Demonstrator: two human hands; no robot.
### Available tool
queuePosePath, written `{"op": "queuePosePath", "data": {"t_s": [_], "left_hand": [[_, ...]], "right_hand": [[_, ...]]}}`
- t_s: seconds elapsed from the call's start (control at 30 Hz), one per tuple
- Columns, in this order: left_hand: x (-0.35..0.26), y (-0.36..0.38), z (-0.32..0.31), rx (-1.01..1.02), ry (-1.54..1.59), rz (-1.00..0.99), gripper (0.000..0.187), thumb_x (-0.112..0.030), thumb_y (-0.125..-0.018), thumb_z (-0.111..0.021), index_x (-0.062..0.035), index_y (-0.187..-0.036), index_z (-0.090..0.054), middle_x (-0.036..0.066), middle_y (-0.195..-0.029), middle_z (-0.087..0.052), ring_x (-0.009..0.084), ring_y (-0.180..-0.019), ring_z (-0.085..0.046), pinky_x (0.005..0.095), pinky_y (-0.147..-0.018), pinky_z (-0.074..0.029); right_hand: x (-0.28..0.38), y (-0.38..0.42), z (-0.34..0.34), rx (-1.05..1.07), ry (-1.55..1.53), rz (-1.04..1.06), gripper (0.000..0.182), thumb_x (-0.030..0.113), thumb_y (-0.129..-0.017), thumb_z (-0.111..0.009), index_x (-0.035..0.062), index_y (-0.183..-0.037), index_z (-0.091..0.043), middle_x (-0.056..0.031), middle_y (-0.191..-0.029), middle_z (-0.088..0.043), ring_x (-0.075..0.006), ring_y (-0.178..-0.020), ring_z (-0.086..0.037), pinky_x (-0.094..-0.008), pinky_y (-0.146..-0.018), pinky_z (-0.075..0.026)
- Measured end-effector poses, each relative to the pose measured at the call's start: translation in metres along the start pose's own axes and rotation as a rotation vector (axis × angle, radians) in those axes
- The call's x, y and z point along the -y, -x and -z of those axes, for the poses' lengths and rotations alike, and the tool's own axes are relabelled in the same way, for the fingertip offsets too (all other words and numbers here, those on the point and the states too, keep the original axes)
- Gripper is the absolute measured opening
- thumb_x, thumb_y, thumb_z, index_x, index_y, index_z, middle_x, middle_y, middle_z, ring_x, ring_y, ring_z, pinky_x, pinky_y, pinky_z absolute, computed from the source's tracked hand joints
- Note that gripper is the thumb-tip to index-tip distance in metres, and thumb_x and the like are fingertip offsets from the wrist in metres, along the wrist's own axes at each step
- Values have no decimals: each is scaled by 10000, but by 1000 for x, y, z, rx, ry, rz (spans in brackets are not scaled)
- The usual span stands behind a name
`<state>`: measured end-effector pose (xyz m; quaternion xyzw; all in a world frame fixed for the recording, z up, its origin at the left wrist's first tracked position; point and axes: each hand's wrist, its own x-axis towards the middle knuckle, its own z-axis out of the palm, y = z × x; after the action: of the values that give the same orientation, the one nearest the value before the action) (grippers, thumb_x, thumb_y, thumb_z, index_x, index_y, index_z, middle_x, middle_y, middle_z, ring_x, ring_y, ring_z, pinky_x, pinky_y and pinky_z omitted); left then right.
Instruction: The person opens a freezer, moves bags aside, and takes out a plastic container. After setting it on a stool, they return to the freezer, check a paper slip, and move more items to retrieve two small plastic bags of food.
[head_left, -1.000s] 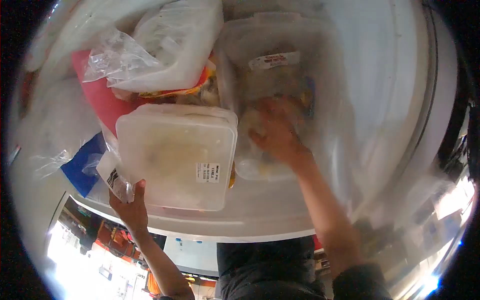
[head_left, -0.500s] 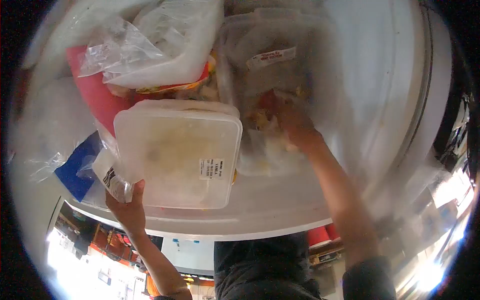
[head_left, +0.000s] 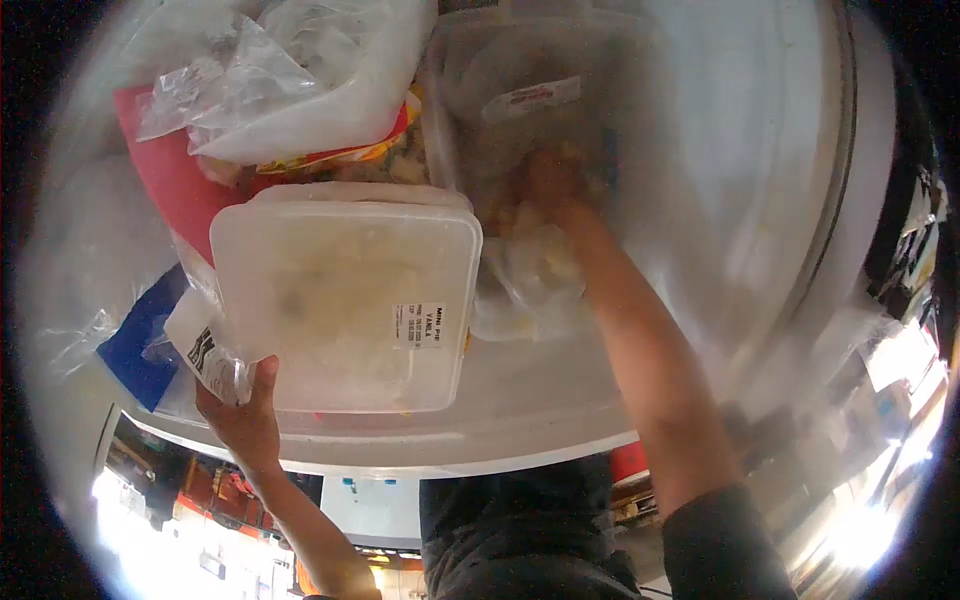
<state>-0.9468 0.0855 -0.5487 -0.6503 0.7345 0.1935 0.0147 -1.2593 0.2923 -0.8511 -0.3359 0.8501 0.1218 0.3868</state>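
Note:
My left hand (head_left: 243,415) is closed on a clear plastic packet (head_left: 207,345) with a black-and-white label, beside the lower left corner of a lidded tub (head_left: 345,300). The tub's label reads "MINI PIE VANILA". My right hand (head_left: 556,188) reaches down into a deep translucent bin (head_left: 640,130). Its fingers are blurred and dim among the bin's contents. Near that wrist lies a pale plastic bag (head_left: 540,262). A white label (head_left: 532,99) with red print shows farther back in the bin.
A white container (head_left: 330,110) with crumpled clear plastic (head_left: 235,85) is at the upper left, above red-and-yellow packaging (head_left: 385,140). Red material (head_left: 170,175) and a blue piece (head_left: 145,335) lie at the left. The white front rim (head_left: 400,467) curves before my body.
My right hand has moved a little back and left within the bin. The red thing by its fingers no longer shows. The whole view has shifted slightly, and my left hand keeps the packet.

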Motion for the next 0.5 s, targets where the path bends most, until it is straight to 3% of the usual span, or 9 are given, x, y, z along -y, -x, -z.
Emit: {"op": "queuePosePath", "data": {"t_s": [0.13,0.2,0.23,0.3,0.33,0.4,0.43,0.5], "left_hand": [[-2,-2,-1,59,192,1,788,-294,-668,-861,34,-1256,-450,114,-1153,-521,234,-1027,-521,351,-913,-431],[-2,-3,0,71,186,-26,805,-305,-670,-860,36,-1268,-441,123,-1152,-515,240,-1037,-514,364,-931,-421],[-1,-2,-1,69,185,-28,805,-305,-670,-860,36,-1268,-441,123,-1152,-515,240,-1037,-514,364,-931,-421],[3,1,-4,-66,29,-42,814,-308,-668,-860,38,-1272,-438,129,-1156,-518,240,-1044,-511,369,-939,-414],[3,1,-1,-67,24,-42,814,-308,-668,-860,38,-1272,-438,129,-1156,-518,240,-1044,-511,369,-939,-414],[0,-2,-1,12,140,-44,781,-304,-683,-851,40,-1258,-449,126,-1153,-526,238,-1053,-508,366,-940,-411],[-1,-5,-1,9,147,-48,781,-304,-683,-851,40,-1258,-449,126,-1153,-526,238,-1053,-508,366,-940,-411],[-1,-7,2,104,234,-27,725,-289,-708,-833,44,-1239,-468,124,-1130,-548,226,-1023,-530,357,-913,-430]], "right_hand": [[-17,14,37,-49,139,105,692,460,-635,-760,37,-1158,-597,-221,-1192,-576,-376,-1124,-543,-490,-970,-406],[-9,24,53,-373,20,11,899,513,-527,-817,38,-1235,-532,-207,-1258,-533,-363,-1151,-524,-476,-987,-405],[-14,13,37,-375,18,11,899,513,-527,-817,38,-1235,-532,-207,-1258,-533,-363,-1151,-524,-476,-987,-405],[-27,-19,-9,-607,-94,23,1009,512,-481,-847,33,-1287,-473,-190,-1303,-498,-358,-1196,-489,-454,-1014,-396],[-15,-3,15,-605,-98,25,1009,512,-481,-847,33,-1287,-473,-190,-1303,-498,-358,-1196,-489,-454,-1014,-396],[-4,26,65,-157,-116,-18,962,483,-490,-856,61,-1274,-493,-180,-1273,-518,-371,-1183,-491,-438,-1011,-404],[-6,25,58,-165,-114,-21,962,483,-490,-856,61,-1274,-493,-180,-1273,-518,-371,-1183,-491,-438,-1011,-404],[-5,28,41,-485,-2,-6,834,431,-516,-852,86,-1215,-556,-191,-1198,-557,-373,-1119,-533,-433,-970,-428]]}}
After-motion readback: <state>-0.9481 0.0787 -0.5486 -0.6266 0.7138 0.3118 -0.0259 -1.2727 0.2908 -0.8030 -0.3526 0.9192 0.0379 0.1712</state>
